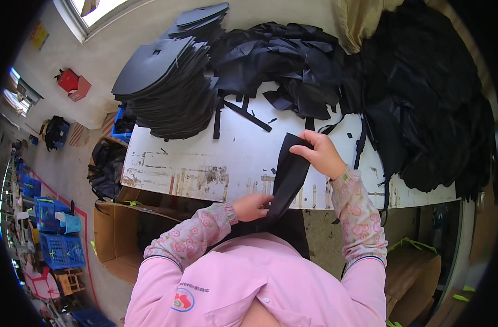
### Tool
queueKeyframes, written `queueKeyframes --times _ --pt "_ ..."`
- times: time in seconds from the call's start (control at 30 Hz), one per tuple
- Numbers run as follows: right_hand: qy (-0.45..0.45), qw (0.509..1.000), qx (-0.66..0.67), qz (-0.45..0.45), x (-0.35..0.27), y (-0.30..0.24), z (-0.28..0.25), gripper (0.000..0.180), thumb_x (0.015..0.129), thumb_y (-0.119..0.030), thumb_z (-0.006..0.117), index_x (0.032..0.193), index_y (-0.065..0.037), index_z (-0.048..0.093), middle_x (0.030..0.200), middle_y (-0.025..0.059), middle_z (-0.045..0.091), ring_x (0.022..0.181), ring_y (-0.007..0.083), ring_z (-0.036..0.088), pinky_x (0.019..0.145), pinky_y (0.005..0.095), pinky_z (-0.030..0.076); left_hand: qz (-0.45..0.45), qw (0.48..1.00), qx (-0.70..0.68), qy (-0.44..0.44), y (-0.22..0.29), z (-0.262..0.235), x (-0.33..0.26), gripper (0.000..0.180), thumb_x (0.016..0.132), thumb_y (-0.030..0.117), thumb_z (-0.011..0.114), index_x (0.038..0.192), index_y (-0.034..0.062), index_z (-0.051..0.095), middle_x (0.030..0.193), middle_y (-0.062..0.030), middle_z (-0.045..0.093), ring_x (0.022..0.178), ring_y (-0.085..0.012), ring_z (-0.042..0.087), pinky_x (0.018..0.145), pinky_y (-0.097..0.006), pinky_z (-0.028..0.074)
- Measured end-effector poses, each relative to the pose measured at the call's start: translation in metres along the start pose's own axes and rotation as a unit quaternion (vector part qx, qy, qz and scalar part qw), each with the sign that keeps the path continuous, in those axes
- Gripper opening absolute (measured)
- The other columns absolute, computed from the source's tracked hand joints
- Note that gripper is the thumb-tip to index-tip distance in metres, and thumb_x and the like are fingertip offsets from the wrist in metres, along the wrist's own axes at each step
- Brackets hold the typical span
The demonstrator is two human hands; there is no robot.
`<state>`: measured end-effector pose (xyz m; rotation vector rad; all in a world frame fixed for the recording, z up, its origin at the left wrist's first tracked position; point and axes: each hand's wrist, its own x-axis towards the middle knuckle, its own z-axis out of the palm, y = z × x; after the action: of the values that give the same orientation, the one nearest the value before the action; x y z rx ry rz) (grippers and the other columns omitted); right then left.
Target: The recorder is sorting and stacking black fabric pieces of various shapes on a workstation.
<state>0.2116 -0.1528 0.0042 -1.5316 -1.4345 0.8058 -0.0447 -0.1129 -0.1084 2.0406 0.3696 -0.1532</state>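
Observation:
A long folded piece of black fabric hangs slantwise in front of me, over the table's near edge. With its thumb on top, my right hand pinches the upper end. Lower down, my left hand is closed at the left edge of the same piece; its fingertips are partly hidden there. Beyond my hands, black straps and small black scraps lie on the white table, whose top is worn and stained.
A tall stack of dark grey sheets stands at the table's far left. Black fabric pieces are heaped at the back, with a large black pile on the right. Cardboard boxes sit below left; blue crates stand farther left.

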Motion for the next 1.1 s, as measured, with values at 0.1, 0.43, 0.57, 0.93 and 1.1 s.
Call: queueKeyframes --times 0.1,0.43,0.57,0.93,1.1 --pt "0.000 0.981 -0.027 -0.192 -0.027 -0.117 -0.014 0.017 0.081 -0.004 0.075 0.093 0.001 0.066 0.075 0.0080 0.064 0.066 0.0153 0.061 0.059 0.0263 0.047 0.083 0.956 -0.280 0.029 -0.001 0.000 -0.010 0.046 0.091 0.028 0.069 0.128 0.0035 0.057 0.107 -0.0119 0.069 0.092 -0.0260 0.068 0.081 -0.035 0.052" --pt "-0.038 0.913 -0.047 -0.404 -0.080 -0.208 -0.043 0.024 0.072 -0.002 0.078 0.095 -0.005 0.072 0.075 0.0057 0.065 0.054 0.0190 0.060 0.045 0.0280 0.042 0.406 0.912 -0.062 -0.011 0.133 -0.069 0.011 0.055 0.074 0.020 0.082 0.124 0.0106 0.061 0.140 -0.0161 0.048 0.132 -0.0313 0.045 0.108 -0.040 0.038" --pt "-0.117 0.871 -0.054 -0.475 -0.100 -0.211 -0.062 0.023 0.073 -0.003 0.077 0.096 -0.005 0.074 0.079 0.0068 0.067 0.051 0.0142 0.056 0.043 0.0251 0.041 0.176 0.977 0.059 -0.101 0.129 -0.063 0.015 0.023 0.074 0.010 0.073 0.093 0.0063 0.062 0.098 -0.0132 0.067 0.094 -0.0340 0.065 0.087 -0.039 0.050" --pt "0.250 0.955 0.159 -0.026 -0.178 -0.047 -0.072 0.016 0.090 -0.011 0.069 0.095 -0.004 0.056 0.087 -0.0002 0.059 0.081 0.0084 0.054 0.077 0.0220 0.041 0.022 0.954 0.228 0.191 0.044 -0.185 -0.149 0.031 0.073 0.018 0.083 0.082 0.0035 0.057 0.084 -0.0098 0.065 0.085 -0.0308 0.061 0.074 -0.039 0.046" --pt "0.211 0.906 0.362 0.062 -0.166 -0.003 -0.033 0.017 0.093 -0.011 0.068 0.099 -0.004 0.055 0.093 0.0014 0.063 0.085 0.0103 0.059 0.081 0.0254 0.046 0.011 0.994 0.021 0.106 0.060 -0.201 -0.206 0.031 0.075 0.017 0.084 0.084 0.0031 0.058 0.082 -0.0087 0.064 0.078 -0.0220 0.058 0.072 -0.035 0.045"
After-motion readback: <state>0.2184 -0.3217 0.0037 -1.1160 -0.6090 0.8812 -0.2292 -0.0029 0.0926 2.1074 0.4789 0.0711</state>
